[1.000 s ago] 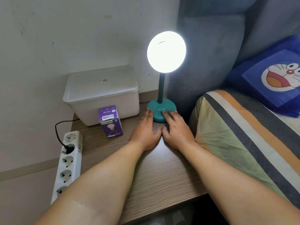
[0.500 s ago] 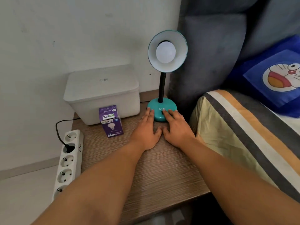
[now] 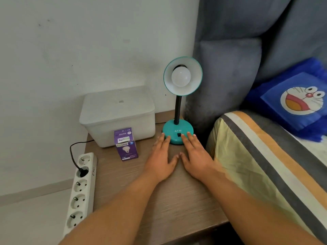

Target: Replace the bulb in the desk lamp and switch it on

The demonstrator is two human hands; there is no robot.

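Note:
A teal desk lamp [image 3: 177, 132] stands at the back of the wooden bedside table [image 3: 159, 200]. Its shade faces me with a white bulb [image 3: 180, 77] inside, unlit. A small black switch [image 3: 179, 134] sits on the front of the base. My left hand [image 3: 161, 157] lies flat on the table, its fingertips touching the base's left edge. My right hand [image 3: 195, 156] lies flat beside it, fingertips on the base just right of the switch. Both hands hold nothing. A purple bulb box [image 3: 126, 144] stands to the left of my hands.
A white lidded plastic box [image 3: 117, 115] sits at the table's back left. A white power strip [image 3: 80, 191] with one black plug in it leans along the left edge. On the right is a bed with a striped cover [image 3: 265, 165], a grey headboard and a blue cartoon pillow [image 3: 297, 101].
The lamp was lit one second ago and is now off. My hands have spread slightly apart along the base, and my view has pulled back and tilted up a little.

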